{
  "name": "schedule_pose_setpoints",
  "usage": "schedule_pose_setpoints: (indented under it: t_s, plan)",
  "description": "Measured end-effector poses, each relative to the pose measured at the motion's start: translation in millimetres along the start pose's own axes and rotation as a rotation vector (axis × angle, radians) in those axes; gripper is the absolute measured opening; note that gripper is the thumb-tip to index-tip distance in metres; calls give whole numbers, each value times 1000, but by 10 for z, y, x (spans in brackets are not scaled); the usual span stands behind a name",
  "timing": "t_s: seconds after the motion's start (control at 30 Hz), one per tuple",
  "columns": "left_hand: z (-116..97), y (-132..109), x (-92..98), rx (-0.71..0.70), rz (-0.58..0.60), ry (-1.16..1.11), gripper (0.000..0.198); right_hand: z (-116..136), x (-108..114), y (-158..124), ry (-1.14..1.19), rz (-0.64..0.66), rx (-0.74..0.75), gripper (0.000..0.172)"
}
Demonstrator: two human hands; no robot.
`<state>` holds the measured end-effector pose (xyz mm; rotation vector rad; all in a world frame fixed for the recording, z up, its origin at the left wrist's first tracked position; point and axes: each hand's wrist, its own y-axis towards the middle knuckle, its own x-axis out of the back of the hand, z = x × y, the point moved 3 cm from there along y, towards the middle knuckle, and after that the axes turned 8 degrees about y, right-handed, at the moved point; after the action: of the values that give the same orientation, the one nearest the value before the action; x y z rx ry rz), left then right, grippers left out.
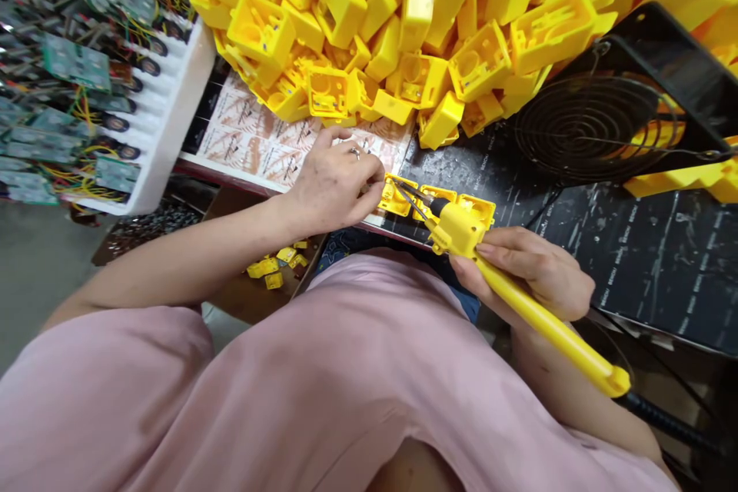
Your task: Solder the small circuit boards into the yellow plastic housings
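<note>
My right hand [536, 269] is wrapped round a yellow soldering iron [524, 304], which has a blocky front part and a black cord at its tail. Its dark tip points left, over a row of open yellow plastic housings [437, 200] at the table's front edge. My left hand [340, 177], with a ring on one finger, is closed in a pinch at the left end of that row. Its fingertips meet the edge of the leftmost housing [397, 198]. What they pinch is too small and hidden to make out.
A big heap of yellow housings [369, 23] covers the back of the table [639, 246]. A black fan with a wire guard [593, 123] stands at right. On the left, a white foam tray [173, 108] holds circuit boards with wires [74, 61]. Below lies a box with yellow pieces [264, 267].
</note>
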<state>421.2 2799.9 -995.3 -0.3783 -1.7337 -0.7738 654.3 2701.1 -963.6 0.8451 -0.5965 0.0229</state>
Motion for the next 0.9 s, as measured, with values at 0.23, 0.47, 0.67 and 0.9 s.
schedule_pose_setpoints:
  t_s: [0.23, 0.47, 0.67, 0.9]
  plan:
    - [-4, 3, -17, 18, -24, -29, 22, -13, -15, 24, -48, 47, -1, 31]
    - [6, 15, -17, 37, 29, -52, 23, -3, 149, -35, -11, -54, -135, 22]
    - [2, 20, -28, 27, 34, -18, 23, -3, 150, -58, 15, -49, -172, 26]
    - [30, -3, 58, -24, 10, -16, 25, -150, 115, -237, 31, -117, -225, 52]
